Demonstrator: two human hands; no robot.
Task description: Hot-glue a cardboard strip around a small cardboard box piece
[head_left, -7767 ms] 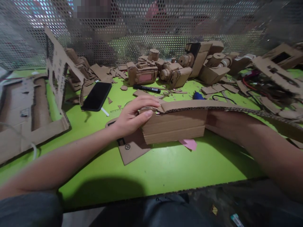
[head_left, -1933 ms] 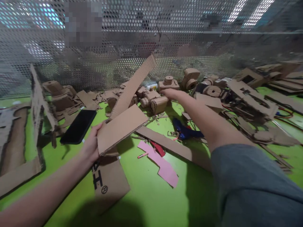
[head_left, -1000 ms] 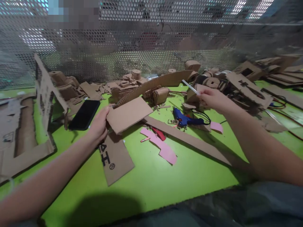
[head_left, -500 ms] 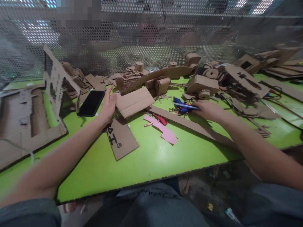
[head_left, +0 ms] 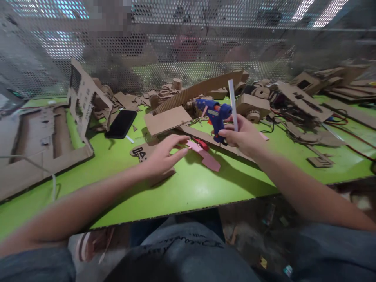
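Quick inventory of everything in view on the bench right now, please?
hot glue gun: one, blue, held in the right hand
glue stick: one, white, upright in the right hand
phone: one, black, left of centre
cardboard sheet: one, brown, centre
cardboard strip: one, brown, right of the sheet
pink cutout: one, pink, centre
red object: one, red, by the pink cutout
cardboard models: several, brown, along the back
wires: several, red and black, back right
table: one, green, under everything
perforated metal screen: one, grey, behind the table
left hand: open, fingertips near the pink cutout
right hand: gripping the gun and stick
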